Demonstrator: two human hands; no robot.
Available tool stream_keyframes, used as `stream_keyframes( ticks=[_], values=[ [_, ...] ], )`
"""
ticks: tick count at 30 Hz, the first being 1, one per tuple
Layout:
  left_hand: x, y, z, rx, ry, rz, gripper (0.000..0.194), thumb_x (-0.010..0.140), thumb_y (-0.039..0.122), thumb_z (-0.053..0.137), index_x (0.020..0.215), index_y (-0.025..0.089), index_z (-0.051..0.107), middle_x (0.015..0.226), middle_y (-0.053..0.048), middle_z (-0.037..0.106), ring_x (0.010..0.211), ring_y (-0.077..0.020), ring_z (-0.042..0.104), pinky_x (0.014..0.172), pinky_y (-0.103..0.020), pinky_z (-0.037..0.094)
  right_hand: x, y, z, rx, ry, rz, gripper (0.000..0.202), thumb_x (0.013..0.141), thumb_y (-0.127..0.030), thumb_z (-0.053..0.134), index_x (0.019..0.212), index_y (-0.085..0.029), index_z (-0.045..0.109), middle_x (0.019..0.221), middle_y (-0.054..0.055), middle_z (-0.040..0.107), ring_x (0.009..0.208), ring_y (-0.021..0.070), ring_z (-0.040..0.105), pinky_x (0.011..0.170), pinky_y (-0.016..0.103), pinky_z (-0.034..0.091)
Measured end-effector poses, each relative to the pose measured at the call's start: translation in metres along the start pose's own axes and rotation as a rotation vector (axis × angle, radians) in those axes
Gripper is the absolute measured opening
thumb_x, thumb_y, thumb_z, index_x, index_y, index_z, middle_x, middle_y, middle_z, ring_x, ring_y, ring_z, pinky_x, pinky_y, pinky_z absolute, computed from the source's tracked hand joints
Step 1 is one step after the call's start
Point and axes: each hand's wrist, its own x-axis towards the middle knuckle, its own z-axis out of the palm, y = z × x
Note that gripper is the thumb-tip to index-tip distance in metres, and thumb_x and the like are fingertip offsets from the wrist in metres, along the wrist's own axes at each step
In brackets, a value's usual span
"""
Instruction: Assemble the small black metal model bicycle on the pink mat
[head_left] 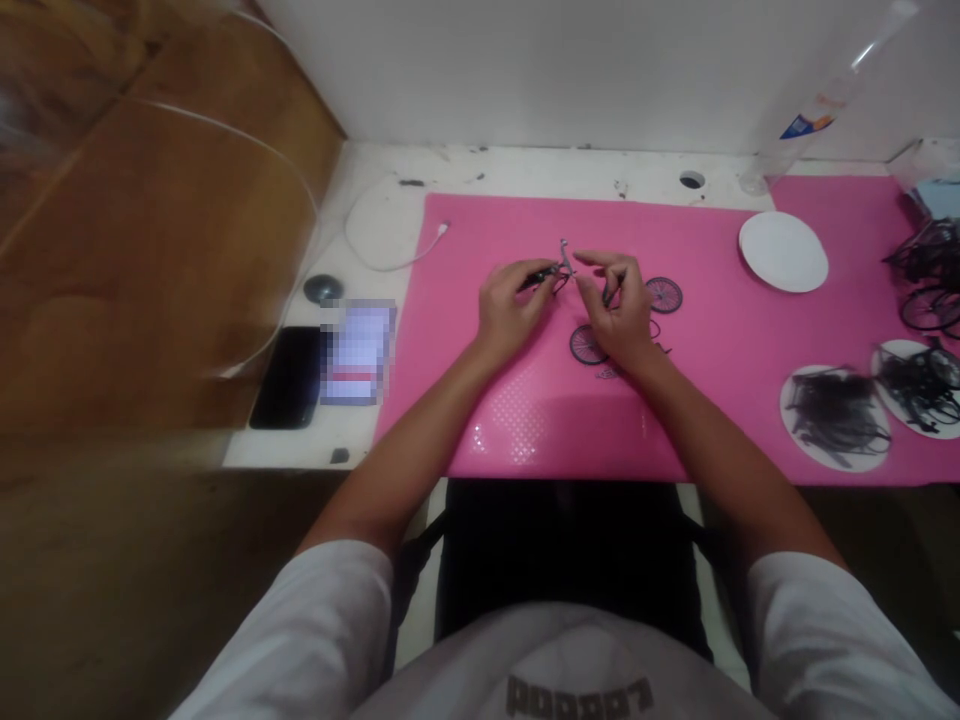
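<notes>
Over the pink mat, my left hand pinches a small dark and grey miniature bicycle frame, its grey end pointing up. My right hand is close beside it, index finger stretched out and thumb tip near the frame. Whether that thumb touches it I cannot tell. A dark bit shows between the right hand's curled fingers, too small to name. One toy bicycle wheel lies below my right hand, partly covered by it, and a second spoked wheel lies to its right. Small thin parts lie near the wrist.
At right are a white plate, plates of dark thin parts and black bicycle parts, and assembled-looking miniature bicycles. A clear bottle stands behind. Left: a black phone, a lit phone, a white cable.
</notes>
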Motion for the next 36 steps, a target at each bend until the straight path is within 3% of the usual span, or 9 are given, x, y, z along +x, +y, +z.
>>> stream_keyframes(
  ticks=[6,11,14,19,26,30,36],
  values=[
    [0.012,-0.010,0.003,-0.222,0.146,-0.175,0.029,0.095,0.045,0.090,0.112,0.023,0.081,0.105,-0.006,0.083,0.108,-0.0208,0.080,0.097,-0.029,0.062,0.032,0.028,-0.045,-0.246,-0.052,0.013,0.062,0.113,-0.080,0.032,0.110,-0.029,0.067,0.115,0.011,0.071,0.129,0.0333,0.067,0.121,0.061,0.052],
    [0.027,-0.026,0.001,-0.378,0.161,-0.299,0.034,0.096,0.049,0.089,0.113,0.022,0.077,0.091,-0.004,0.080,0.096,-0.0187,0.082,0.090,-0.028,0.066,0.045,0.062,-0.066,-0.446,-0.164,0.071,0.068,0.113,-0.080,0.024,0.102,-0.028,0.067,0.104,0.012,0.068,0.126,0.0359,0.066,0.124,0.064,0.047],
    [0.033,-0.033,-0.001,-0.446,0.140,-0.353,0.027,0.099,0.044,0.085,0.112,0.022,0.077,0.090,-0.005,0.081,0.094,-0.0190,0.083,0.090,-0.029,0.068,0.046,0.073,-0.070,-0.519,-0.178,0.088,0.064,0.113,-0.079,0.032,0.093,-0.026,0.064,0.100,0.012,0.067,0.121,0.0361,0.065,0.123,0.065,0.047],
    [0.034,-0.030,-0.003,-0.508,0.093,-0.414,0.020,0.101,0.038,0.076,0.107,0.019,0.075,0.101,-0.008,0.086,0.108,-0.0227,0.085,0.101,-0.035,0.069,0.046,0.085,-0.076,-0.567,-0.149,0.146,0.057,0.110,-0.074,0.049,0.079,-0.026,0.058,0.094,0.013,0.066,0.113,0.0360,0.064,0.120,0.067,0.048],
    [0.032,-0.025,-0.006,-0.533,0.035,-0.421,0.019,0.097,0.036,0.074,0.104,0.018,0.073,0.113,-0.014,0.087,0.127,-0.0290,0.081,0.116,-0.045,0.064,0.040,0.094,-0.070,-0.600,-0.138,0.279,0.029,0.105,-0.050,0.066,0.095,-0.023,0.066,0.101,0.015,0.071,0.120,0.0412,0.061,0.119,0.074,0.043],
    [0.035,-0.027,-0.009,-0.554,0.002,-0.446,0.023,0.098,0.040,0.073,0.107,0.019,0.073,0.119,-0.014,0.087,0.131,-0.0303,0.080,0.117,-0.045,0.064,0.038,0.091,-0.066,-0.657,-0.135,0.294,0.026,0.105,-0.046,0.066,0.096,-0.022,0.067,0.099,0.014,0.072,0.117,0.0396,0.060,0.116,0.069,0.045],
    [0.034,-0.023,-0.013,-0.689,-0.015,-0.557,0.029,0.102,0.038,0.059,0.117,0.018,0.075,0.131,-0.013,0.085,0.144,-0.0316,0.073,0.121,-0.045,0.061,0.039,0.079,-0.066,-0.763,-0.215,0.335,0.032,0.109,-0.047,0.053,0.102,-0.021,0.070,0.113,0.020,0.075,0.118,0.0403,0.059,0.109,0.061,0.046]
  ],
)
